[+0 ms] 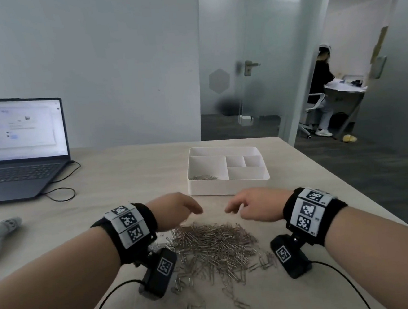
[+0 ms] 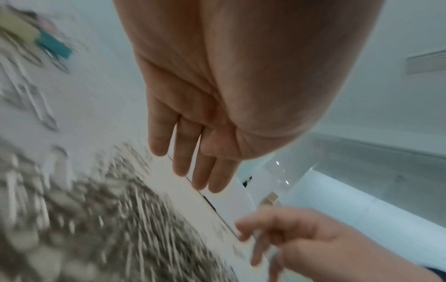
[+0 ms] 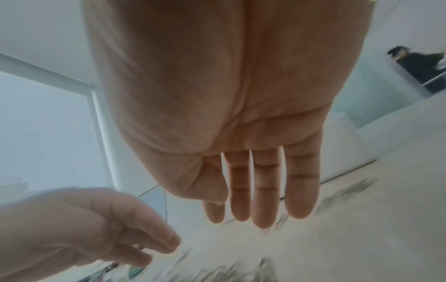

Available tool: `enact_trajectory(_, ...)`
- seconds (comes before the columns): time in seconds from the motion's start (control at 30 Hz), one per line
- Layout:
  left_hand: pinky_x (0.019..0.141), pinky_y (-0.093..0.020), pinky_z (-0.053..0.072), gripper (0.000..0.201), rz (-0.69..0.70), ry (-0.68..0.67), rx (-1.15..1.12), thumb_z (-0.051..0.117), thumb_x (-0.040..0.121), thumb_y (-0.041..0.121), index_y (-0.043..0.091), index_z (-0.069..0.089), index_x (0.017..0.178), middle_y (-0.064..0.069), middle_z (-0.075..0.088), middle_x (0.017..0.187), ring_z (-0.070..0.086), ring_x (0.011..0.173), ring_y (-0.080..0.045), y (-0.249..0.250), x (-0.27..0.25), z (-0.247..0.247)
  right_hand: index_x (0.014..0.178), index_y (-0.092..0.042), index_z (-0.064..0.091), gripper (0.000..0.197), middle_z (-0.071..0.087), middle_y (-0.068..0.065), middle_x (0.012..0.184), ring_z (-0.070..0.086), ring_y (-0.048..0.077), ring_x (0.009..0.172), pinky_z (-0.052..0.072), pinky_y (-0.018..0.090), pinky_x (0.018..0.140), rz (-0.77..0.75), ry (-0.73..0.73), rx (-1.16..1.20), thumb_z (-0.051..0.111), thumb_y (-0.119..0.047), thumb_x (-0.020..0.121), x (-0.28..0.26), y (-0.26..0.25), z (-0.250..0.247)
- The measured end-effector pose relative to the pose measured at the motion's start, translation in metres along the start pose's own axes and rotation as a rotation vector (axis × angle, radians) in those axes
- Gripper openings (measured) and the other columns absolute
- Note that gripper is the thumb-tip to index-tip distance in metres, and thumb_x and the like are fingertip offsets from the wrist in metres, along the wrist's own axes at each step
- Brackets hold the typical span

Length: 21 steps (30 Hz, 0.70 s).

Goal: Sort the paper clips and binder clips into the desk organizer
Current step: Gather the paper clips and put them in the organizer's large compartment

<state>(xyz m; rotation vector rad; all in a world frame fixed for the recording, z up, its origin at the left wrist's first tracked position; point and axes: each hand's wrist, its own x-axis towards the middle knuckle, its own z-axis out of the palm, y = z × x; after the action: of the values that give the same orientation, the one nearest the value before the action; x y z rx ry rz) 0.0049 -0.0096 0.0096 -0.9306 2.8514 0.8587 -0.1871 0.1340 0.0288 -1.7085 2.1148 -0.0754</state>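
Note:
A big heap of silver paper clips (image 1: 213,247) lies on the table in front of me, blurred in the left wrist view (image 2: 96,219). Beyond it stands the white desk organizer (image 1: 228,188), with a few paper clips (image 1: 203,177) in its large left compartment. My left hand (image 1: 190,209) and right hand (image 1: 234,208) hover side by side over the heap's far edge. The wrist views show my left fingers (image 2: 205,167) and right fingers (image 3: 265,200) straight, with both palms empty. A teal binder clip (image 2: 54,46) and a pale yellow one (image 2: 17,30) lie left of the heap.
An open laptop (image 1: 17,151) with its cable (image 1: 63,188) stands at the far left. A grey object (image 1: 0,233) lies at the left edge. The table's right edge runs close to the organizer. A person (image 1: 320,90) sits at another desk beyond the glass door.

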Motion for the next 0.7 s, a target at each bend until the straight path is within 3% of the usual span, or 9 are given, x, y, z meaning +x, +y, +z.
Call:
enact_trajectory(0.1, 0.106, -0.034, 0.043, 0.051, -0.075, 0.17, -0.138, 0.039, 0.087, 0.001, 0.034, 0.072, 0.109, 0.012, 0.068, 0.119, 0.059, 0.116, -0.009, -0.017, -0.004, -0.016, 0.125, -0.027, 0.064, 0.033, 0.066, -0.008, 0.101, 0.06, 0.001, 0.074, 0.049, 0.015, 0.061, 0.114, 0.021, 0.057, 0.053, -0.022, 0.095, -0.017, 0.013, -0.011)
enact_trajectory(0.17, 0.099, -0.028, 0.043, 0.049, -0.129, 0.254, -0.179, 0.04, 0.088, 0.001, 0.031, 0.072, 0.11, 0.009, 0.068, 0.119, 0.059, 0.114, -0.011, -0.023, -0.006, -0.024, 0.123, -0.025, 0.062, 0.03, 0.066, -0.008, 0.093, 0.064, 0.001, 0.068, 0.051, 0.014, 0.054, 0.191, -0.025, 0.076, 0.06, -0.029, 0.094, -0.026, 0.022, -0.014)
enact_trajectory(0.23, 0.094, -0.024, 0.04, 0.047, -0.175, 0.255, -0.139, 0.041, 0.09, 0.004, 0.027, 0.068, 0.121, 0.005, 0.064, 0.126, 0.056, 0.115, -0.014, -0.024, -0.007, -0.026, 0.117, -0.026, 0.063, 0.034, 0.071, 0.0, 0.098, 0.073, 0.012, 0.078, 0.061, 0.025, 0.066, 0.26, -0.098, 0.102, 0.07, -0.038, 0.086, -0.033, 0.029, -0.012)
enact_trajectory(0.3, 0.099, -0.026, 0.039, 0.045, -0.223, 0.182, -0.09, 0.042, 0.094, 0.007, 0.021, 0.06, 0.133, -0.003, 0.058, 0.135, 0.053, 0.124, -0.021, -0.024, -0.007, -0.022, 0.11, -0.028, 0.063, 0.041, 0.075, 0.006, 0.099, 0.077, 0.021, 0.08, 0.063, 0.04, 0.079, 0.319, -0.159, 0.097, 0.079, -0.044, 0.076, -0.04, 0.032, -0.009)
enact_trajectory(0.4, 0.107, -0.032, 0.037, 0.042, -0.281, 0.066, -0.064, 0.045, 0.099, 0.013, 0.01, 0.05, 0.141, -0.013, 0.049, 0.145, 0.046, 0.133, -0.028, -0.026, -0.007, -0.011, 0.11, -0.02, 0.061, 0.045, 0.072, 0.001, 0.082, 0.071, 0.011, 0.056, 0.059, 0.034, 0.069, 0.357, -0.239, 0.076, 0.083, -0.038, 0.076, -0.059, 0.028, -0.004)
enact_trajectory(0.57, 0.11, -0.038, 0.029, 0.045, -0.263, -0.024, 0.088, 0.034, 0.103, 0.021, 0.009, 0.039, 0.147, -0.008, 0.036, 0.155, 0.036, 0.14, -0.026, -0.011, -0.013, 0.011, 0.1, -0.017, 0.06, 0.039, 0.07, -0.003, 0.07, 0.064, 0.008, 0.046, 0.051, 0.018, 0.049, 0.389, -0.321, -0.068, 0.084, -0.033, 0.074, -0.078, 0.025, 0.013)
enact_trajectory(0.63, 0.109, -0.035, 0.027, 0.046, -0.244, -0.018, 0.113, 0.031, 0.104, 0.02, 0.006, 0.035, 0.148, -0.006, 0.031, 0.157, 0.033, 0.142, -0.026, -0.002, -0.016, 0.018, 0.095, -0.02, 0.059, 0.033, 0.07, -0.001, 0.067, 0.066, 0.013, 0.051, 0.055, 0.026, 0.057, 0.38, -0.321, -0.044, 0.084, -0.026, 0.075, -0.076, 0.025, 0.02)
enact_trajectory(0.7, 0.109, -0.032, 0.031, 0.046, -0.203, -0.034, 0.079, 0.037, 0.101, 0.022, 0.006, 0.04, 0.144, -0.012, 0.039, 0.152, 0.039, 0.137, -0.028, -0.002, -0.013, 0.024, 0.094, -0.018, 0.059, 0.028, 0.072, 0.001, 0.066, 0.07, 0.02, 0.06, 0.059, 0.038, 0.069, 0.353, -0.323, 0.021, 0.082, -0.019, 0.078, -0.072, 0.024, 0.025)
